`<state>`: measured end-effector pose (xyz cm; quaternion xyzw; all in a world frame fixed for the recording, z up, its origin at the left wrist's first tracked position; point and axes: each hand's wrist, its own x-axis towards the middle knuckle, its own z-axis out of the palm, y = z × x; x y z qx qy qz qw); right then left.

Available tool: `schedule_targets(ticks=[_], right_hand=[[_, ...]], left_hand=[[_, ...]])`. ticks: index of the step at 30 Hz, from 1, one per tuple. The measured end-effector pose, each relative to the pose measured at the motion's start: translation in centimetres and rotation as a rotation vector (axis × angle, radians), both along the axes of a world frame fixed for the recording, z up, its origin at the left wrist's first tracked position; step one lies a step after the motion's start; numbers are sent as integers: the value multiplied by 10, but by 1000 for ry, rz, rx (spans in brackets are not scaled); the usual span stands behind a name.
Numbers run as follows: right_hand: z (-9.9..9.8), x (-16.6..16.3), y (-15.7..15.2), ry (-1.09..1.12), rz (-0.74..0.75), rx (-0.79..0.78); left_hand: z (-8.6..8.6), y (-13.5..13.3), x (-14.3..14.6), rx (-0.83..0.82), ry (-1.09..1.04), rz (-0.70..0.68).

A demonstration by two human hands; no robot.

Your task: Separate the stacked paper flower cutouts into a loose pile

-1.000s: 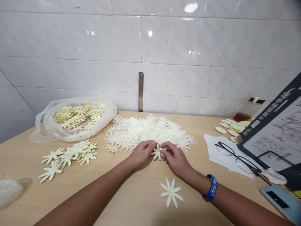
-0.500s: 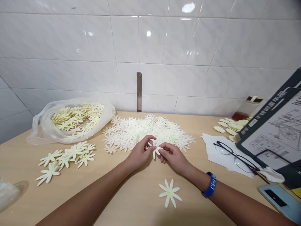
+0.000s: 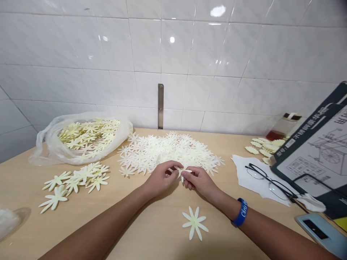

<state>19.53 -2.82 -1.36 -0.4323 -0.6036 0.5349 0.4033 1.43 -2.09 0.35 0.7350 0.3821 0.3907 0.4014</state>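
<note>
Both hands meet over the wooden table [image 3: 151, 231] just in front of a heap of white paper flower cutouts [image 3: 168, 151]. My left hand [image 3: 159, 177] and my right hand [image 3: 199, 181] each pinch the same small white flower cutout [image 3: 183, 172] between fingertips. A blue wristband [image 3: 240, 213] is on my right wrist. One cream flower cutout [image 3: 194, 223] lies flat on the table nearer to me.
A clear plastic bag [image 3: 81, 139] of yellowish flowers lies at the back left, with several loose cream flowers [image 3: 76, 180] before it. At the right are glasses [image 3: 271, 182] on white paper, a dark printed box [image 3: 317, 151], a phone [image 3: 322, 231] and more petals [image 3: 264, 146].
The two hands have drawn a little closer together around the small flower, which now shows less between the fingers. The rest of the table is unchanged.
</note>
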Motion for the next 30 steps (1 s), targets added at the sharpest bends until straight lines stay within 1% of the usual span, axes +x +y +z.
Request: schedule_targets(ticks=[2, 4, 8, 11, 14, 16, 18, 20, 22, 24, 28, 30], right_hand=[[0, 0, 0, 4, -15, -4], [0, 0, 0, 4, -3, 1], [-2, 1, 0, 26, 3, 11], [-3, 2, 0, 65, 1, 15], [-3, 3, 1, 102, -9, 15], [-3, 4, 2, 136, -49, 11], [-3, 6, 3, 186, -117, 29], [-3, 8, 4, 241, -196, 74], [-2, 10, 3, 289, -242, 112], [0, 10, 0, 339, -203, 111], [4, 5, -8, 425, 47, 47], [5, 2, -10, 457, 114, 41]], left_hand=[[0, 0, 1, 4, 15, -25], [0, 2, 2, -11, -12, -3], [1, 9, -2, -73, -191, 135], [3, 14, -6, -164, -309, 238], [4, 17, -7, -293, -430, 267], [3, 18, -6, -361, -505, 250], [2, 19, -4, -395, -533, 245], [2, 19, -4, -413, -510, 249], [3, 17, -4, -433, -466, 242], [4, 15, -3, -436, -426, 217], [4, 7, 3, -479, -403, 110], [3, 5, 6, -532, -440, 65]])
